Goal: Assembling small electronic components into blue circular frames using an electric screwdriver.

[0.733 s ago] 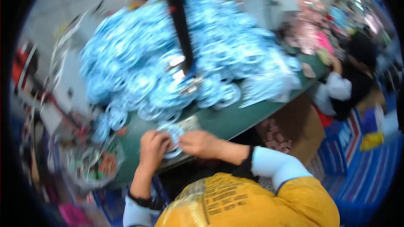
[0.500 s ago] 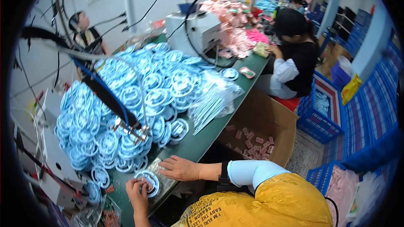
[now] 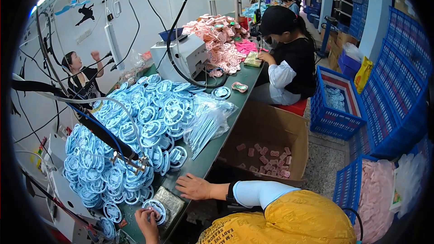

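Observation:
My left hand [image 3: 147, 224] has its fingers curled at the near-left edge of a round light-blue plastic piece [image 3: 155, 209], thumb and fingertips over its rim. That piece rests partly on a flat block wrapped in clear-brown tape [image 3: 170, 204] at the table's near edge. Whether something small sits between the fingertips is hard to make out. Beyond the block, my right hand [image 3: 193, 186] lies with fingers spread on the green tabletop [image 3: 203, 165], holding nothing. A large heap of similar light-blue pieces [image 3: 131, 129] fills the table ahead and left. Over it hangs a black arm with a metal fitting [image 3: 138, 165].
A clear bag of blue sticks [image 3: 208, 124] lies by the heap. Below the table edge stands a cardboard box [image 3: 289, 153] with pink pieces. Blue crates [image 3: 339, 113] line the right. A co-worker in black [image 3: 294, 58] sits farther along; another person [image 3: 81, 74] stands behind the table.
My right hand has come off the taped block onto the tabletop beyond it. My left hand stays at the blue piece. The whole view has tilted up, showing more of the room.

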### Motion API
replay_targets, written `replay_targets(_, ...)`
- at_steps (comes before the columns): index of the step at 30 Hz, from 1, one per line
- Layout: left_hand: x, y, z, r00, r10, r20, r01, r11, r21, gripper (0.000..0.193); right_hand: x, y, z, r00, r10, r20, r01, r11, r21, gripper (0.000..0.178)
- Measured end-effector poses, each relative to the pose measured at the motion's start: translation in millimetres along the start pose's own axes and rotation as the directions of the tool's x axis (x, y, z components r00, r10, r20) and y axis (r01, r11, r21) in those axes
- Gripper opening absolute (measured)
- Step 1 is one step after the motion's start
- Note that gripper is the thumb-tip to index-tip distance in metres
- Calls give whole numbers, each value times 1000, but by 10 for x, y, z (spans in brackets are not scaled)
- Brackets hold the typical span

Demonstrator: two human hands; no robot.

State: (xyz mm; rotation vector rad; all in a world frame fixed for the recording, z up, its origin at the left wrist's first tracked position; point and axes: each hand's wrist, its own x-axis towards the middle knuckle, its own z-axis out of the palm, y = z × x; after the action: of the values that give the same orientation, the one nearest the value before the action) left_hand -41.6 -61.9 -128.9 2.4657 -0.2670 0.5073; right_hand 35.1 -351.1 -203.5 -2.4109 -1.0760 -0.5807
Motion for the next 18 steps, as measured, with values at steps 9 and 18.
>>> replay_targets(9, 8, 35, -8, 1000, -12, 16, 12, 1000, -3, 11, 12, -1, -17, 1000, -2, 12, 2, 1000, -14, 37)
replay_targets(18, 17, -53, 21, 999, -29, 25, 30, 1000, -10, 10, 55, -22, -83, 999, 10, 46, -9, 1000, -18, 38)
